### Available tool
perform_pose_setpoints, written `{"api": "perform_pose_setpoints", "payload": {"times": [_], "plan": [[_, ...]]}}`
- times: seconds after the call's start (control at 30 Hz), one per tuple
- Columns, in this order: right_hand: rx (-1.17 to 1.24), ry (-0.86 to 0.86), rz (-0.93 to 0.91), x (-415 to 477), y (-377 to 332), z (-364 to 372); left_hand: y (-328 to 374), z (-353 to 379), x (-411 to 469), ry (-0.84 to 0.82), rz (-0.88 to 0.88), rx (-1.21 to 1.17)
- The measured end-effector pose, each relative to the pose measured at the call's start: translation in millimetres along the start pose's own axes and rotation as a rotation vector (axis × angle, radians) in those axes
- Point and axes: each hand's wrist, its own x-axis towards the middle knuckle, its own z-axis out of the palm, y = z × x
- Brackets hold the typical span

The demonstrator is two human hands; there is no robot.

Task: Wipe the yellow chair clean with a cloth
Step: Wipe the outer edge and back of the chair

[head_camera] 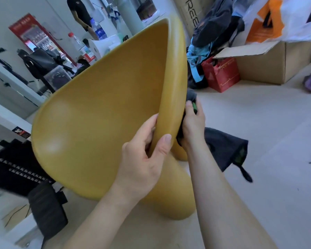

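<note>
The yellow chair (104, 112) fills the middle of the head view, its hollow seat shell facing me and its thick legs standing on the floor. My left hand (144, 159) grips the shell's near rim, thumb on the outer edge and fingers curled inside. My right hand (192, 123) holds a dark grey cloth (224, 148) with green trim and presses it against the outer back of the shell just behind the rim. Part of the cloth bunches above my fingers, and a loose end hangs down to the right.
A red paper bag (221, 74), an open cardboard box (269, 63) and piled clothes stand behind the chair at the right. Black bags (45, 209) lie on the floor at the left. Water bottles (77, 42) stand on a table beyond. A person stands far back.
</note>
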Motion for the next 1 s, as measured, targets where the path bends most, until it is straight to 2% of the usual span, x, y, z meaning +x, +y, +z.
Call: {"api": "perform_pose_setpoints", "payload": {"times": [0.13, 0.2, 0.3, 0.4, 0.47, 0.53, 0.67, 0.83, 0.9, 1.0], "plan": [[0.006, -0.038, 0.219, -40.9, 71.1, -8.2, -0.4, -2.9, -2.7, -0.009, -0.061, -0.149], [-0.004, -0.001, 0.247, -61.1, 77.8, -5.1, -3.5, -3.9, -1.8, -0.017, -0.068, -0.179], [0.081, 0.138, 0.123, -87.4, 48.5, -1.2, -3.2, 2.3, 6.1, 0.009, -0.051, -0.205], [0.098, 0.232, -0.113, -116.2, 10.6, 3.6, -0.5, 16.7, 23.8, 0.017, -0.068, -0.253], [0.068, 0.243, -0.290, -126.0, -6.9, 1.2, -0.7, 25.3, 34.9, -0.006, -0.087, -0.260], [0.004, 0.218, -0.369, -108.5, -14.0, -6.7, -4.9, 26.5, 38.1, -0.060, -0.090, -0.265], [-0.061, 0.124, -0.405, -54.5, -30.2, -15.4, -17.6, 20.2, 23.3, -0.116, -0.059, -0.101], [0.111, 0.283, -0.384, -91.8, 9.5, -6.5, -8.9, 41.4, 39.3, -0.034, -0.113, -0.141], [0.131, 0.316, -0.347, -95.5, 15.8, -11.0, 0.3, 48.9, 57.7, -0.095, -0.168, -0.204], [0.088, 0.249, -0.278, -78.3, 5.7, -18.5, -13.5, 39.9, 58.6, -0.243, -0.178, -0.159]]}}
